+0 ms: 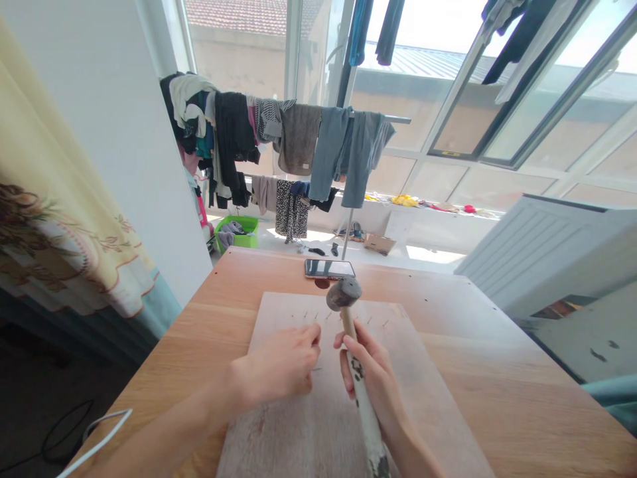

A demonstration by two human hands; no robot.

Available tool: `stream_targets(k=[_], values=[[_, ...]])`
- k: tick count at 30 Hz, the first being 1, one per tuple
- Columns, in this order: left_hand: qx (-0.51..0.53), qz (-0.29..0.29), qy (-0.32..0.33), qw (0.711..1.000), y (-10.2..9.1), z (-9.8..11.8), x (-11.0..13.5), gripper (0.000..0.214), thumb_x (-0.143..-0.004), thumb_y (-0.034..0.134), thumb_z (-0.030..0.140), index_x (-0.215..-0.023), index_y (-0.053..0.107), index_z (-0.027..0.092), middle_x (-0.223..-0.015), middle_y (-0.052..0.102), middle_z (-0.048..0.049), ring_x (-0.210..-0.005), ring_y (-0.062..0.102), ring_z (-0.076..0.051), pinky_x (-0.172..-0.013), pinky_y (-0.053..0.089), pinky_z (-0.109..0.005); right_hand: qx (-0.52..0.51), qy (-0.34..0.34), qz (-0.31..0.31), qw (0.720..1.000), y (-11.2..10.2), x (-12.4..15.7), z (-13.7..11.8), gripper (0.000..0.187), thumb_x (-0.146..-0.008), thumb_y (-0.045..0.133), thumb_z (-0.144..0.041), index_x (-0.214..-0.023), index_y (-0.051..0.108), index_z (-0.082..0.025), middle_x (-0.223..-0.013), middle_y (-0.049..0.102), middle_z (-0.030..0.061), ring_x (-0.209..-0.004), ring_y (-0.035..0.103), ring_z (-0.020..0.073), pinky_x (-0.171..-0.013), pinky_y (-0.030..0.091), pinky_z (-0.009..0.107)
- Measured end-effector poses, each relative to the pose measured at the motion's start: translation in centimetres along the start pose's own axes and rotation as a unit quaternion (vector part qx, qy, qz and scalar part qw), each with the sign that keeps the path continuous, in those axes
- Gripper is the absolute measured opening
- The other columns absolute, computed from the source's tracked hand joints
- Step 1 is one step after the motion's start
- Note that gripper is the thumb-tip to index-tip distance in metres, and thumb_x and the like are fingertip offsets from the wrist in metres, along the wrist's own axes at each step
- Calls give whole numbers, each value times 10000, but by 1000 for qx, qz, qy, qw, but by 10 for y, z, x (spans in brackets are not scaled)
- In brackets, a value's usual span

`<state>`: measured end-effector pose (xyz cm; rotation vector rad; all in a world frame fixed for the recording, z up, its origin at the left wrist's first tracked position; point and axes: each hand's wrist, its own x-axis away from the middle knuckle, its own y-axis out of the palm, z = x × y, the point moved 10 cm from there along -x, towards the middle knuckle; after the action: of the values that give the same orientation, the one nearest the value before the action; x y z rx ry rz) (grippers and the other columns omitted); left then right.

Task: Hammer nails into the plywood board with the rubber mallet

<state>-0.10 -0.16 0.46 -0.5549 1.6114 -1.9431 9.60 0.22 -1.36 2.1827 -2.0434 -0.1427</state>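
Note:
My right hand (373, 365) is wrapped around the worn, whitish handle of a hammer (361, 392). The hammer's round grey head points up and away from me, above the far part of a pale wooden board (283, 438). To the left, my left hand (293, 362) is closed low over the board with its fingers curled. What those fingers hold, if anything, is hidden. A thin nail (316, 369) shows right beside them. Several small nails (385, 324) stand in a row across the board's far end, beyond both hands.
The board lies on a wooden table (458, 345). A phone (329, 268) lies at the far side, with a brown round object (322, 283) by it. A white cable (104, 441) hangs at the left edge. Past the table stand a laundry rack (395, 119) and a green basket (243, 240).

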Motion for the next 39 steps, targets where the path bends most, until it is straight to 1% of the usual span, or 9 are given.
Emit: stream_targets(k=[2,5,8,10,14,23,26,31,39], values=[[14,-14,-6,1000,-2,-11,4,106,-778,554,81,-792,610,169,-858,634,-60,-720,605,-210,-658,457,-303,3,3,0,1000,0,-1,2,290,-892,593,-496,-873,596,-206,-405,483,-92,-295,364,65,-292,310,154],[56,-11,-60,997,-13,-46,15,132,-799,519,73,-756,581,182,-747,623,-23,-658,592,-179,-592,406,-275,7,11,0,1000,0,-2,4,300,-889,585,-506,-861,587,-207,-377,476,-94,-280,347,63,-287,305,153],[104,24,-118,987,-23,-85,23,198,-798,495,61,-884,614,193,-756,637,-2,-671,593,-161,-590,395,-252,9,13,-4,1000,2,-2,3,295,-890,581,-501,-859,580,-208,-366,476,-94,-276,342,63,-287,299,150],[116,46,-128,984,-25,-101,24,283,-801,476,48,-978,632,206,-805,651,-3,-725,610,-162,-643,420,-247,14,13,-4,1000,3,-1,3,300,-893,574,-505,-863,577,-206,-364,477,-94,-275,339,60,-288,293,145],[88,59,-102,989,-25,-105,16,265,-813,464,36,-865,676,186,-913,648,-46,-854,625,-181,-780,455,-262,23,19,-3,1000,3,1,4,317,-889,573,-521,-866,570,-205,-368,479,-97,-275,338,56,-287,292,141],[121,97,-78,985,-26,-102,6,226,-845,515,64,-843,714,173,-912,656,-50,-790,633,-161,-768,474,-259,21,20,-10,1000,7,1,4,349,-865,590,-554,-853,558,-206,-364,487,-96,-261,359,61,-271,270,141],[193,142,-86,967,-23,-108,3,175,-838,549,111,-897,701,176,-854,679,-28,-757,637,-154,-743,500,-254,19,16,-14,1000,7,1,5,333,-879,583,-536,-864,557,-205,-360,488,-97,-263,355,60,-274,272,137],[338,225,-115,907,-10,-124,7,204,-839,607,217,-1031,669,184,-866,734,-16,-769,684,-149,-763,559,-262,20,15,-24,999,7,1,9,308,-906,562,-510,-884,555,-203,-357,487,-99,-262,351,55,-283,275,133],[348,239,-157,893,-4,-130,13,171,-818,655,259,-972,680,189,-858,769,-30,-779,706,-172,-766,568,-290,21,6,-29,999,10,1,8,302,-906,576,-496,-886,574,-194,-375,474,-107,-267,347,50,-283,283,135]])
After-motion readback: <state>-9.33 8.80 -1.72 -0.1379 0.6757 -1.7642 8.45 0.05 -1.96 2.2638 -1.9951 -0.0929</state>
